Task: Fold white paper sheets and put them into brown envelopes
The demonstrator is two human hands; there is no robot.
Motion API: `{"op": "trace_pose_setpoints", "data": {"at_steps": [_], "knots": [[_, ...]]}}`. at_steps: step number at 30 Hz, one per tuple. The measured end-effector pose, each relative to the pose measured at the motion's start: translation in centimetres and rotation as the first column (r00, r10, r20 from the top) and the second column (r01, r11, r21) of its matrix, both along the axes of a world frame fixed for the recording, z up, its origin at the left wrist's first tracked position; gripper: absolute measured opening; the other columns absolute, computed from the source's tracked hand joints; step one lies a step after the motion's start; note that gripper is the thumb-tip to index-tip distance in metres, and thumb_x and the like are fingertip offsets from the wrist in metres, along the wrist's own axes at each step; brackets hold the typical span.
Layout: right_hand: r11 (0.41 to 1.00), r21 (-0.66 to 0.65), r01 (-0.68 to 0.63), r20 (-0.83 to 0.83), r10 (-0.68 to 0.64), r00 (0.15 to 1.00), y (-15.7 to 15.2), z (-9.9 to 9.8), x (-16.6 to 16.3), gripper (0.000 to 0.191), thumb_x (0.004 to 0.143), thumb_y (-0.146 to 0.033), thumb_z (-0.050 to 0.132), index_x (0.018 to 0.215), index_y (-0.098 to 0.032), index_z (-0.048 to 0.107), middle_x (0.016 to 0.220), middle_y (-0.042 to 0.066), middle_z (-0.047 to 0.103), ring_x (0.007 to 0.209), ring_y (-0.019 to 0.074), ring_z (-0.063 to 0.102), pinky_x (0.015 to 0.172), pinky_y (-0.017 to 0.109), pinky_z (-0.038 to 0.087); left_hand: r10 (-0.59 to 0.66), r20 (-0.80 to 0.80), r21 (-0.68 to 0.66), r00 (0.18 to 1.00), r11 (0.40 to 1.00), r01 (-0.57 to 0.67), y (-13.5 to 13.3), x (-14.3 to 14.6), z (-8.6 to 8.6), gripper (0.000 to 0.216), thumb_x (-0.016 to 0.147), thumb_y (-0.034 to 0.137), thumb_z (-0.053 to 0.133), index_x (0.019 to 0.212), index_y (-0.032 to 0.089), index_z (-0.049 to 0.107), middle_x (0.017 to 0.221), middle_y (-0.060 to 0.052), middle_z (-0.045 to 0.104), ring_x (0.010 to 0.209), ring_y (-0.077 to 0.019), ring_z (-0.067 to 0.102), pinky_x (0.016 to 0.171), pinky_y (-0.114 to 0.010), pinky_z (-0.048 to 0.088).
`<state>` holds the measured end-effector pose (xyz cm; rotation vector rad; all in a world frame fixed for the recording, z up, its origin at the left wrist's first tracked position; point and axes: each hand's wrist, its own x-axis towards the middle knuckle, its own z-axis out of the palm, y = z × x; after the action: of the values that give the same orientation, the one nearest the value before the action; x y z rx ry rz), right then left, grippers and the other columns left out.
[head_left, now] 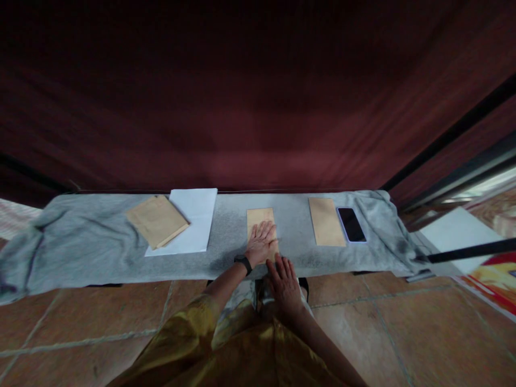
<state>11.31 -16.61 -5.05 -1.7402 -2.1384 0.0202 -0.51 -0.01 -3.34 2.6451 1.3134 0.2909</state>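
A brown envelope point(260, 217) lies in the middle of a low bench covered with grey cloth point(88, 252). My left hand point(261, 243) rests flat on the envelope's near half, fingers stretched out; a black band is on that wrist. My right hand point(284, 284) lies open just below it, fingertips at the envelope's near edge, fingers together and straight. Neither hand holds anything.
A stack of brown envelopes point(157, 220) sits on white paper sheets point(193, 223) at the left. To the right lie another brown envelope point(326, 221) and a dark phone point(351, 224). A dark red curtain hangs behind. Brown tiled floor lies below; a white board point(459, 234) stands right.
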Motion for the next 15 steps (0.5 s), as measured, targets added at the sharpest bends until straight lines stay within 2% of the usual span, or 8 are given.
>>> {"op": "trace_pose_setpoints", "data": {"at_steps": [3,6,11,15], "knots": [[1.0,-0.001,0.002,0.007,-0.002,1.0,-0.1,-0.1,0.0,0.064,0.097,-0.022,0.052,0.157,-0.022,0.032,0.167,0.013,0.024,0.152,0.0331,0.025,0.116,0.056,0.037,-0.034,0.005,0.012,0.999,0.999,0.034,-2.0,-1.9,0.2,0.057,0.102,0.04,0.038,0.156,0.02,0.036,0.164,-0.008,0.033,0.155,-0.0262,0.019,0.126,-0.053,0.015],[1.0,0.007,-0.001,0.014,0.001,1.0,-0.3,-0.3,0.1,0.063,0.097,-0.02,0.049,0.158,-0.022,0.031,0.167,0.013,0.023,0.152,0.0323,0.025,0.117,0.055,0.036,0.006,0.009,0.034,1.0,0.999,-0.006,-3.8,-3.7,0.2,0.054,0.102,0.038,0.039,0.155,0.023,0.039,0.164,-0.008,0.033,0.154,-0.0252,0.023,0.126,-0.051,0.017],[1.0,0.011,0.006,0.014,-0.006,1.0,-0.4,-0.3,0.1,0.063,0.097,-0.018,0.048,0.157,-0.021,0.032,0.166,0.014,0.025,0.151,0.0329,0.027,0.117,0.057,0.034,0.175,0.019,0.066,0.984,0.982,-0.176,-6.1,-5.5,0.0,0.058,0.101,0.04,0.042,0.154,0.017,0.039,0.163,-0.015,0.032,0.152,-0.0287,0.028,0.124,-0.05,0.023],[1.0,0.0,0.031,0.012,-0.031,0.999,-0.3,-0.2,-0.4,0.059,0.096,-0.018,0.048,0.154,-0.019,0.039,0.165,0.015,0.029,0.149,0.0339,0.03,0.117,0.057,0.033,0.318,0.12,0.011,0.94,0.947,-0.322,-7.9,-5.7,-0.5,0.059,0.1,0.037,0.042,0.153,0.011,0.037,0.158,-0.019,0.04,0.15,-0.0309,0.033,0.121,-0.051,0.03]]}}
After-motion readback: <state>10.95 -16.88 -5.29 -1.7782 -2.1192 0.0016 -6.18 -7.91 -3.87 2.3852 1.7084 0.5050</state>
